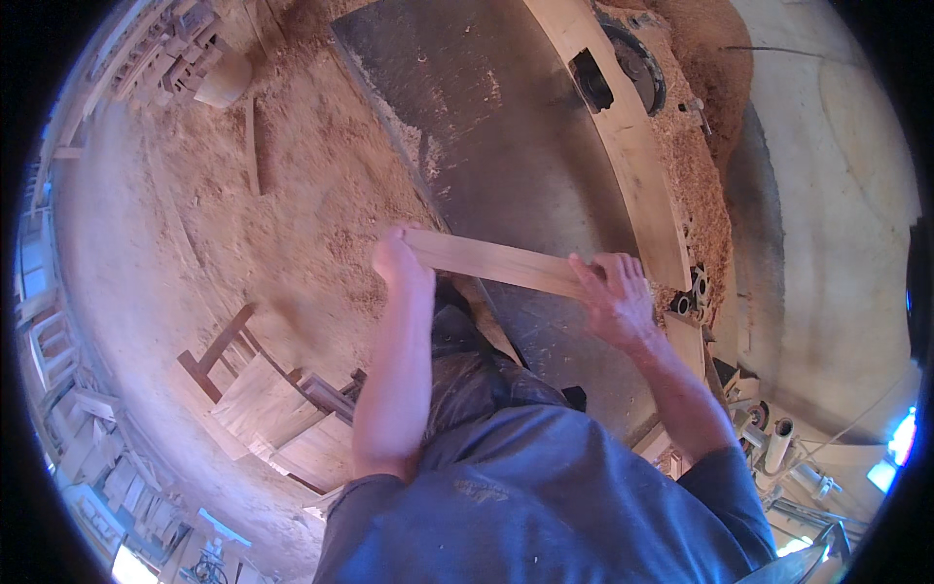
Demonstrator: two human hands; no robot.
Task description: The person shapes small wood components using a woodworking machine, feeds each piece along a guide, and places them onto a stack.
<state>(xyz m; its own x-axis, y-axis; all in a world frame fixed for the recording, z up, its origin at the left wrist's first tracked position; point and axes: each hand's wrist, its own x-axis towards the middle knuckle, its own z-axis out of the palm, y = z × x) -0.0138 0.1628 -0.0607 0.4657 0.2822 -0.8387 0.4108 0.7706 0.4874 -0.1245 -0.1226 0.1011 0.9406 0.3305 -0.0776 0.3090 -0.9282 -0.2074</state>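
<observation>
Left hand: the bare left hand point(401, 261) is closed around the left end of the board; keeping that grip firm would stop the free end from dipping.
Right hand: the bare right hand point(617, 294) holds the right end, thumb and fingers about the wood; an even hold with both hands should keep it level.
Board: the pale, flat, straight-edged wooden board point(496, 263) spans between the hands, across the near part of the worktop, its left end out past the edge; whether it touches the surface I cannot tell.
Worktop: the dark grey, smooth metal worktop point(486, 107) has pale dust on its left side; wiping it would help a board lie flat.
Fence: the long, pale wooden strip point(623, 146) runs along the right side; fingers are best kept well away from its dark cut-out point(591, 82) at the far end.
Surroundings: reddish-brown shavings point(705, 180) lie right of the strip; steady footing matters on the dusty brown floor point(321, 185) at left.
</observation>
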